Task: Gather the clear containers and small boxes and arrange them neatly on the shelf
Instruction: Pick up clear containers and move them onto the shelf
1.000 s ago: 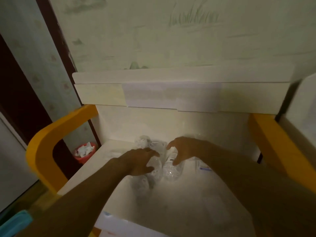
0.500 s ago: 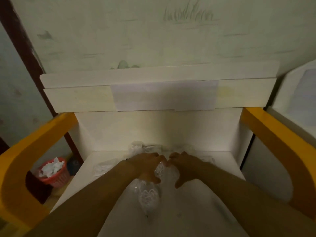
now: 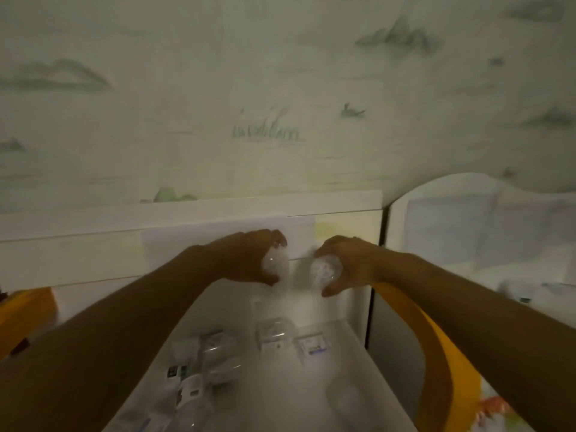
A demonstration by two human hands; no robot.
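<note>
Both my hands are raised in front of the white upper shelf edge [image 3: 93,244]. My left hand [image 3: 249,257] grips a clear container [image 3: 276,265] with its bottom facing me. My right hand [image 3: 346,263] grips a second clear container [image 3: 325,271] the same way. The two containers are close together but apart. Below them, on the white lower shelf [image 3: 311,385], lie more clear containers [image 3: 274,336] and small boxes [image 3: 313,346], with other boxes [image 3: 187,385] at the left. The picture is dim and blurred.
Yellow curved side panels flank the shelf, one at the right [image 3: 436,353] and one at the left [image 3: 21,310]. A white rounded unit [image 3: 483,229] stands to the right. A pale wall with green drawings [image 3: 268,132] rises behind.
Both hands have lifted from the lower shelf up to the level of the upper shelf edge, each with a clear container in it. The view has tilted upward.
</note>
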